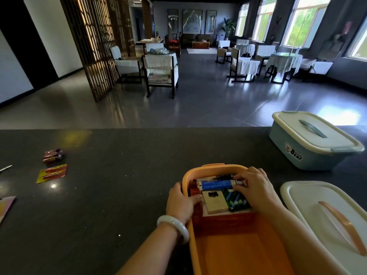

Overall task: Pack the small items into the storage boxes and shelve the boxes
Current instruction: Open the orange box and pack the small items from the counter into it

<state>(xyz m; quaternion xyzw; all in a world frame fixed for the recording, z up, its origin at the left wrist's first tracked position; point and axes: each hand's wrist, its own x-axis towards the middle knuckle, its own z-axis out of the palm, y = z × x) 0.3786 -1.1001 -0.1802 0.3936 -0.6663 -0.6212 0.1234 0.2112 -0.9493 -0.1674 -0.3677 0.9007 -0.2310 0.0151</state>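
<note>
An open orange storage box (234, 249) stands on the dark counter in front of me. Packed at its far end are a blue tube (215, 184), a black pen (222, 177), a cream box (215, 202) and a green packet (235, 199). My right hand (256, 187) reaches in from the right, and its fingers pinch the cap end of the blue tube. My left hand (181, 202) grips the box's left wall, thumb inside against the cream box. The box's white lid (309, 211) with an orange handle lies to the right.
A closed blue storage box (309, 151) with a white lid sits at the back right of the counter (119, 175). On the left lie a red-wrapped pack (52, 155), a yellow card of batteries (52, 173), a metal tip (6, 168) and a pink-edged card (6, 207).
</note>
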